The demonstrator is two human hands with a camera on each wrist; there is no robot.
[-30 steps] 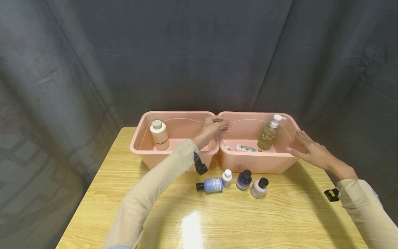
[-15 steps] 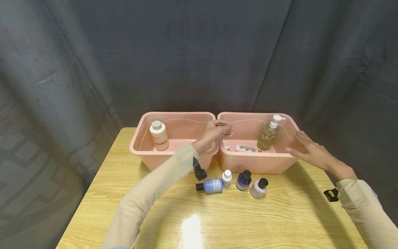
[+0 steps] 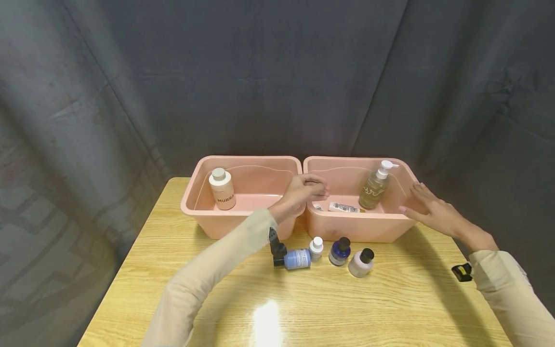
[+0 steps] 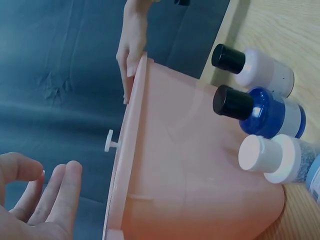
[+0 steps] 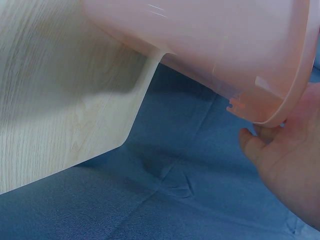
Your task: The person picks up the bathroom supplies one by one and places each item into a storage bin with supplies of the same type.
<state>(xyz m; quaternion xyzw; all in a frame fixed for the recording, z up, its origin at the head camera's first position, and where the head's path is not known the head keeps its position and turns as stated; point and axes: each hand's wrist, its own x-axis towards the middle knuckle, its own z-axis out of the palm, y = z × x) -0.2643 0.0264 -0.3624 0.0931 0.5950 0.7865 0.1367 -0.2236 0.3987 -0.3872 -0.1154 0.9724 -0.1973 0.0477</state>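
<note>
My left hand [image 3: 306, 189] hovers over the adjoining rims of two pink plastic bins, fingers loosely bent and holding nothing; the left wrist view also shows its fingers [image 4: 62, 192] apart. The left bin [image 3: 243, 220] has a cream bottle [image 3: 223, 192] standing inside. At the far end of the right bin [image 3: 360, 227] my right hand [image 3: 438, 212] rests on the rim with fingers extended; up close, its thumb [image 5: 252, 145] is at the rim's edge. That bin contains a pump bottle [image 3: 374, 189] and a small white tube [image 3: 342, 207].
Before the bins, a blue bottle with a black cap [image 3: 297, 259] lies on its side. Beside it stand a small white-capped bottle [image 3: 316, 248], a dark blue bottle [image 3: 339, 253] and a pale pink bottle [image 3: 361, 264]. Dark curtains [image 3: 277, 77] hang behind the wooden table [image 3: 329, 313].
My left hand has drifted slightly right and nearer to me, from the rims' back part toward their front. The right hand and the bottles have stayed in place.
</note>
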